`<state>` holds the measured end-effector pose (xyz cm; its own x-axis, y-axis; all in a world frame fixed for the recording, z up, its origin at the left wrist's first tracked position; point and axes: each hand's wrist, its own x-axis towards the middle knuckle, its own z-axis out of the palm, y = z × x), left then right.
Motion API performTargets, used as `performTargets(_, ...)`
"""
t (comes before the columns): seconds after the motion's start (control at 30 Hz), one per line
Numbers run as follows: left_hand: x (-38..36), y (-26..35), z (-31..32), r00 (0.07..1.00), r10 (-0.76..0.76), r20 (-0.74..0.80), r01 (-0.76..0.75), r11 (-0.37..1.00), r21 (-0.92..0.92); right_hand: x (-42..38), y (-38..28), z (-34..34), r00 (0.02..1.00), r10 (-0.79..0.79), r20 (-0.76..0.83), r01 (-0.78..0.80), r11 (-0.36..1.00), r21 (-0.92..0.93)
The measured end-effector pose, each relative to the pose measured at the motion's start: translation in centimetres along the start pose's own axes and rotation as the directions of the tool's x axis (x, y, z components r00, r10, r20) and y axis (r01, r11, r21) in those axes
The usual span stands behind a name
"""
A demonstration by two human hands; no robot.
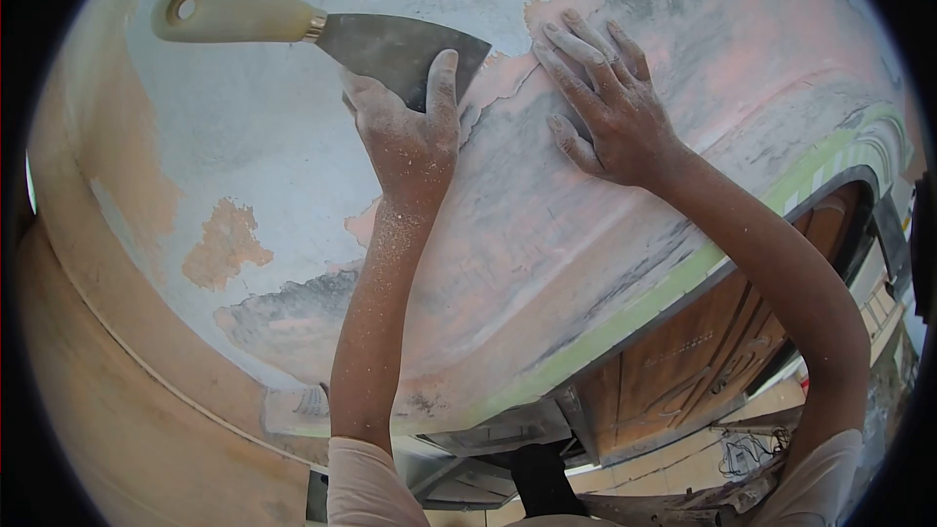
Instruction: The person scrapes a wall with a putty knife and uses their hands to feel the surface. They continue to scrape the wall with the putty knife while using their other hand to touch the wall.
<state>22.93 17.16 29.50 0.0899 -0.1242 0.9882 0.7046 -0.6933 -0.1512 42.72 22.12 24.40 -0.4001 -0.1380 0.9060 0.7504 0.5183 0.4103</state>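
Nearest the camera are the pale sleeves [373, 480] at the bottom corners, with two bare forearms reaching from them up to a wall [278, 132]. The left hand [410, 141] holds a scraper [337, 34] not by its pale handle [239, 18] but by the metal — thumb laid on the near face of the blade, the other fingers tucked behind it. The scraper therefore lies crosswise before the upper part of the wall, handle to the left, its broad edge turned toward the right hand; whether that edge touches the surface I cannot tell. Held this way, the blade is probably just being parked, leaving the thumb and fingertips little room for anything else.

The right hand [620, 127] grips nothing. Its fingers are extended and somewhat parted, the fingertips resting on the pinkish stripped area [551, 234], near its ragged border with the pale blue paint — perhaps to feel the surface or to steady the body. White dust coats both hands and speckles the left forearm.

A small brown patch [226, 246] shows lower left in the blue coat. Below the stripped area, a pale green band [615, 334] follows the arch above a carved wooden door [673, 376].
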Motion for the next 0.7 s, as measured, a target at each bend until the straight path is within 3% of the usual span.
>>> performTargets(0.07,-0.6,-1.1,0.1,0.984,0.14,0.109,-0.146,0.988,0.053,-0.1,0.0,0.1,1.0,0.007,-0.003,-0.007,1.0,-0.007)
performTargets(0.17,0.7,0.2,-0.1,0.985,-0.165,-0.046,0.153,0.968,-0.199,0.1,0.1,0.2,1.0,-0.001,-0.004,0.001,1.0,-0.004)
performTargets(0.27,-0.2,-0.6,-0.1,0.993,0.112,0.035,-0.116,0.984,0.132,-0.2,0.1,0.1,1.0,0.005,-0.002,-0.005,1.0,-0.004)
performTargets(0.37,0.3,-0.1,-0.2,0.982,-0.187,-0.011,0.183,0.972,-0.149,0.0,0.1,0.2,1.0,0.0,-0.006,0.0,1.0,-0.002)
performTargets(0.47,-0.1,-0.6,-0.2,0.997,0.008,0.077,-0.007,1.0,-0.006,-0.1,0.0,0.1,1.0,0.009,0.001,-0.009,1.0,0.0)
performTargets(0.57,0.1,-0.8,-0.4,0.996,-0.019,0.082,0.017,1.0,0.02,0.0,-0.1,0.2,1.0,0.004,0.003,-0.004,1.0,0.003)
performTargets(0.7,-0.1,-0.4,-0.2,0.999,-0.015,0.03,0.018,0.993,-0.113,-0.1,0.0,0.0,1.0,0.007,0.002,-0.007,1.0,0.003)
